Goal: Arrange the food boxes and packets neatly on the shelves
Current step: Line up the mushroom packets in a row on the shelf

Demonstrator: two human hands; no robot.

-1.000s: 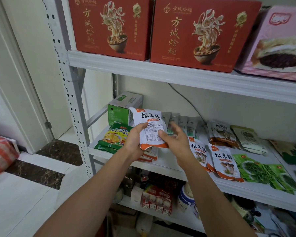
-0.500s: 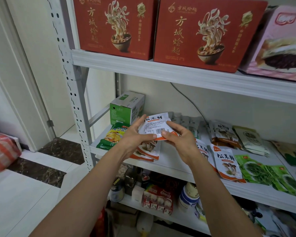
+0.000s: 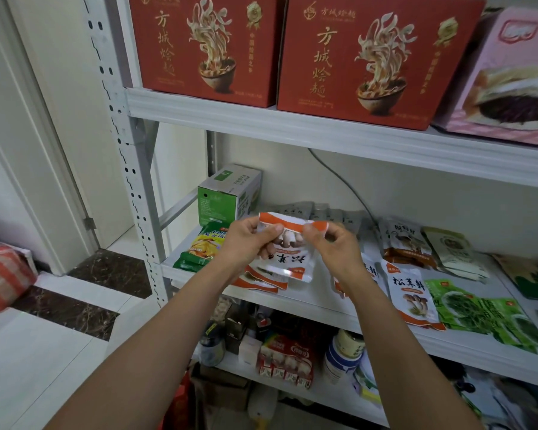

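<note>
Head view, swept from the left: on the top shelf two red noodle boxes [image 3: 205, 45] stand side by side with a pink box [image 3: 516, 72] next to them, so that row looks settled. On the middle shelf [image 3: 308, 305] a green box [image 3: 230, 193] stands in the back left corner, with yellow-green packets [image 3: 204, 246] stacked in front of it. Next, the left hand [image 3: 246, 240] pinches one corner of the orange end of a mushroom packet [image 3: 288, 259], and the right hand [image 3: 333, 243] pinches the other corner. The packet hangs upside down just above a small pile of matching packets [image 3: 258, 283] at the shelf's front. Further right the work looks unfinished: another mushroom packet [image 3: 412, 296] lies askew, a brown packet [image 3: 404, 240] lies behind it, and green vegetable packets [image 3: 479, 311] sprawl toward the far end, all probably waiting to be sorted
</note>
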